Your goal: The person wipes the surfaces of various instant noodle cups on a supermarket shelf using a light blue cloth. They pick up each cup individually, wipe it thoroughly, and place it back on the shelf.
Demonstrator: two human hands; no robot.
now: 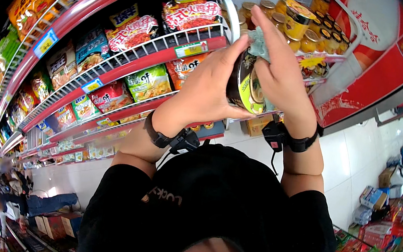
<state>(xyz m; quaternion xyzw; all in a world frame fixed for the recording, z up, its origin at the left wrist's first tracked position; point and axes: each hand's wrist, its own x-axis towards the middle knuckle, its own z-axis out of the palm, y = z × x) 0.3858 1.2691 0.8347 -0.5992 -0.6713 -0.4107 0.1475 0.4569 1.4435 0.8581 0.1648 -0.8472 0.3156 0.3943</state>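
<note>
In the head view, my left hand (207, 84) grips a dark instant-noodle cup with a yellow-green band (246, 88), its fingers and thumb wrapped round the near side. The cup is tilted on its side in front of the shelves. My right hand (281, 65) holds a pale green cloth (260, 45) against the cup's upper end, and part of the cloth also shows at the cup's lower right. The right palm and fingers hide part of the cup. Both wrists wear black straps with small devices.
Wire-fronted shelves with red rails (138, 53) hold bagged noodles on the left. Glass jars (310, 40) and a yellow cup (297, 19) stand on a rack behind my hands. A red-and-white panel (372, 65) borders the right. Floor-level goods lie far right; a person (16, 208) is at lower left.
</note>
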